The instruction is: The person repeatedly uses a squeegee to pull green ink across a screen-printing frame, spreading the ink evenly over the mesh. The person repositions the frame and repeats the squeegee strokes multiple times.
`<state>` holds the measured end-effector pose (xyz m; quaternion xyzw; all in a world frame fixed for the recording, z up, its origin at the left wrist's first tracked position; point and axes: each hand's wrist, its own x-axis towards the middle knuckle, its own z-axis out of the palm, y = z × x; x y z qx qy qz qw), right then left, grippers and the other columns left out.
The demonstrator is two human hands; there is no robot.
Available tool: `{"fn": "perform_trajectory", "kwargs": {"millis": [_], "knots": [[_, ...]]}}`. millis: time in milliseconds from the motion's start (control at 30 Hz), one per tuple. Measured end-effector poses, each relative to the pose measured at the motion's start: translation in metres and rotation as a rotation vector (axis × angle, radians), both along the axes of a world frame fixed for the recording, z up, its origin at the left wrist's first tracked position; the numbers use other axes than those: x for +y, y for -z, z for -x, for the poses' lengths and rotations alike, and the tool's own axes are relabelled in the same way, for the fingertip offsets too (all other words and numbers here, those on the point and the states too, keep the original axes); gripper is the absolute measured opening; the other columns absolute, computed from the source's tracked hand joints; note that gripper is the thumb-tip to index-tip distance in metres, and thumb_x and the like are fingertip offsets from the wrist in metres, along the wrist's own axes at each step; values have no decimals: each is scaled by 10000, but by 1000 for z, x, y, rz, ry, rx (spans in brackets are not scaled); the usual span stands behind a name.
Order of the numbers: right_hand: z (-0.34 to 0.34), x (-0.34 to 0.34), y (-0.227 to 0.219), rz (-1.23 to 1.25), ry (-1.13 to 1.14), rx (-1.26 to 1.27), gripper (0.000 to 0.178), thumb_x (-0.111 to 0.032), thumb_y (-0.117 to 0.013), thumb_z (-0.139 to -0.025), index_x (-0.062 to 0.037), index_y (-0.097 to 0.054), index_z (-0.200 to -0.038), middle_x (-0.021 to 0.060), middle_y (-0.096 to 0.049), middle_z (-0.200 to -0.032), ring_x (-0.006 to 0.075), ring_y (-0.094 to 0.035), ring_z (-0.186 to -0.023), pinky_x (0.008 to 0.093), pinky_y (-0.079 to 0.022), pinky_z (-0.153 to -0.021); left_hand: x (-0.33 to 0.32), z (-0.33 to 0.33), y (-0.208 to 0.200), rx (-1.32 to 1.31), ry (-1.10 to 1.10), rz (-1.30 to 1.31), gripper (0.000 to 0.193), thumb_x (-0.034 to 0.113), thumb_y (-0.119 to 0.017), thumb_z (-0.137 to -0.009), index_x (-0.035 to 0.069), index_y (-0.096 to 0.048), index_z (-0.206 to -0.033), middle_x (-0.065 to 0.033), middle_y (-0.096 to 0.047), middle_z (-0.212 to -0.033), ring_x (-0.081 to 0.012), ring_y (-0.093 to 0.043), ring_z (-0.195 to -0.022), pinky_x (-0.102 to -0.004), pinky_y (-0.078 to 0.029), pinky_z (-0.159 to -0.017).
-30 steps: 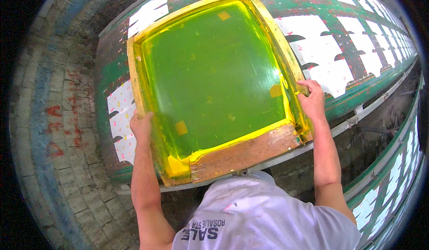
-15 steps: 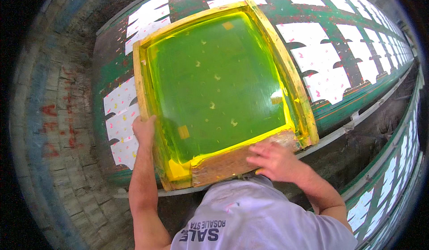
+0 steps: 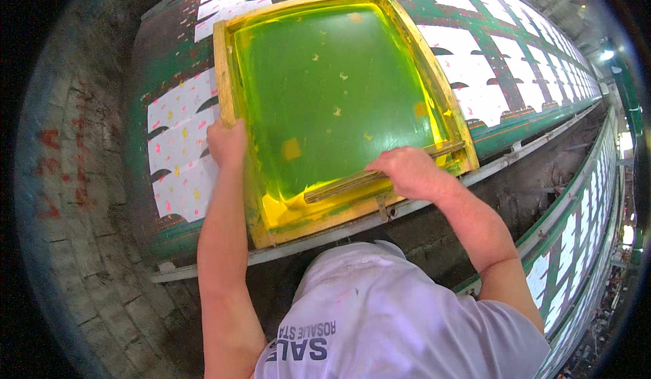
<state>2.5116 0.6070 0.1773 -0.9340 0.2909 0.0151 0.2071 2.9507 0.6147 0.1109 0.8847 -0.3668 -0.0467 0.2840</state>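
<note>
A wooden-framed printing screen [image 3: 339,94] with green mesh lies flat on the long table in front of me. My left hand [image 3: 227,142] is closed around the left rail of its frame. In my right hand [image 3: 410,172] is a wooden squeegee [image 3: 339,186], gripped by its upper edge toward its right half. The squeegee lies across the near end of the mesh, just inside the near rail. Bright yellow ink [image 3: 279,209] pools in the near left corner and streaks the screen's edges. The squeegee's lower edge is hidden.
White cut pieces [image 3: 183,145] with small pink and yellow prints lie left of the screen. More white pieces [image 3: 478,94] run in rows along the green table at right. A metal rail [image 3: 491,165] borders the near edge. Another table [image 3: 569,264] stands at lower right, across a gap.
The squeegee, earlier leaning on the near rail with its broad side showing, now stands edge-up. My right hand has closed on it. The screen appears slightly higher in view.
</note>
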Motion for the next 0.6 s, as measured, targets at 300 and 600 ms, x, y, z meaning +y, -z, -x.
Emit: {"fn": "perform_trajectory", "kwargs": {"millis": [300,600], "knots": [[-3,61,19,174,115,-178,446,1,-703,-854,-138,-804,-1266,90,-813,-1195,336,-772,-1114,466,-614,-973,0,8,-17,18,-22,-84,495,350,-751,-907,4,-779,-1260,-302,-729,-1255,-505,-715,-1196,-589,-575,-1048],[-42,-12,64,456,104,-357,452,-56,-714,-844,-144,-797,-1281,102,-774,-1177,331,-753,-1043,472,-588,-937,-3,0,-15,61,-31,-97,544,378,-765,-923,2,-753,-1316,-292,-704,-1292,-492,-688,-1238,-582,-554,-1076]]}}
